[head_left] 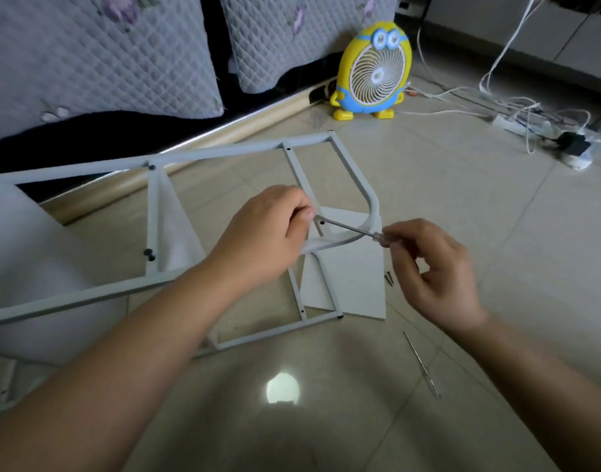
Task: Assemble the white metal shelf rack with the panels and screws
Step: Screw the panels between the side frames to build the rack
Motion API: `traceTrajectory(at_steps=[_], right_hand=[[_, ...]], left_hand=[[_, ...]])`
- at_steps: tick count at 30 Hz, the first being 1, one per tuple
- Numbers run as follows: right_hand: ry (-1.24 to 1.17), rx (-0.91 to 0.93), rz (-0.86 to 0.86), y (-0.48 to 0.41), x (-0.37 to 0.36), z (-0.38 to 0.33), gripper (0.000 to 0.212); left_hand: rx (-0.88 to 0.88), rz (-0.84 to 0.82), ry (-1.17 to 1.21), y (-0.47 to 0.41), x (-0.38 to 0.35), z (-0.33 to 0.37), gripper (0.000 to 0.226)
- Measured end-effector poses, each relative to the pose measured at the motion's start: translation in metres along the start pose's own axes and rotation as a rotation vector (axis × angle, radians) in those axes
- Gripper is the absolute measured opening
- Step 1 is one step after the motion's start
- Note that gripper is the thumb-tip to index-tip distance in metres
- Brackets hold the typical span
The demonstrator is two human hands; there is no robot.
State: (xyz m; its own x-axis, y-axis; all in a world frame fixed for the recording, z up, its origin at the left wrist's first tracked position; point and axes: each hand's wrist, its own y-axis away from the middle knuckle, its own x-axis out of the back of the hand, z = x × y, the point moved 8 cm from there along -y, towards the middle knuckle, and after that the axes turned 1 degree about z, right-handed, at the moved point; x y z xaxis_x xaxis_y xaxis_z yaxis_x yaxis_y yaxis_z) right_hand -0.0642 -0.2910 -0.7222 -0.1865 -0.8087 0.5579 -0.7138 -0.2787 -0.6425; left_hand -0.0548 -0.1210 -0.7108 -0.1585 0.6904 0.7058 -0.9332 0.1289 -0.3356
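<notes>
From the head camera, the white metal frame [224, 153] lies flat on the tiled floor [445, 206], over a white panel [346, 284]. The left hand [268, 233] curls its fingers round the frame's bar beside the rounded corner. The right hand [432, 270], just right of that corner, pinches a screwdriver [353, 229] whose tip meets a black screw [322, 223] beside the left thumb. Loose screws [389, 279] lie near the right hand.
</notes>
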Motion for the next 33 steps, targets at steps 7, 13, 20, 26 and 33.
traceTrajectory(at_steps=[7, 13, 20, 26, 33], right_hand=[[-0.261, -0.063, -0.193, -0.046, -0.052, -0.046, 0.003], [-0.57, -0.269, -0.279, -0.056, -0.109, -0.079, 0.025], [-0.705, -0.496, -0.348, -0.067, -0.14, -0.085, 0.021], [-0.737, -0.504, -0.37, -0.07, -0.14, -0.081, 0.012], [-0.584, -0.261, -0.185, -0.087, -0.127, -0.106, 0.022]], left_hand=[[0.13, 0.162, -0.215, 0.051, 0.089, -0.064, 0.02], [0.23, 0.241, -0.168, 0.098, 0.11, -0.095, 0.008], [0.25, 0.261, -0.03, 0.097, 0.109, -0.099, 0.016], [0.151, 0.208, -0.175, 0.103, 0.101, -0.095, 0.024], [0.025, 0.189, -0.228, 0.106, 0.096, -0.09, 0.036]])
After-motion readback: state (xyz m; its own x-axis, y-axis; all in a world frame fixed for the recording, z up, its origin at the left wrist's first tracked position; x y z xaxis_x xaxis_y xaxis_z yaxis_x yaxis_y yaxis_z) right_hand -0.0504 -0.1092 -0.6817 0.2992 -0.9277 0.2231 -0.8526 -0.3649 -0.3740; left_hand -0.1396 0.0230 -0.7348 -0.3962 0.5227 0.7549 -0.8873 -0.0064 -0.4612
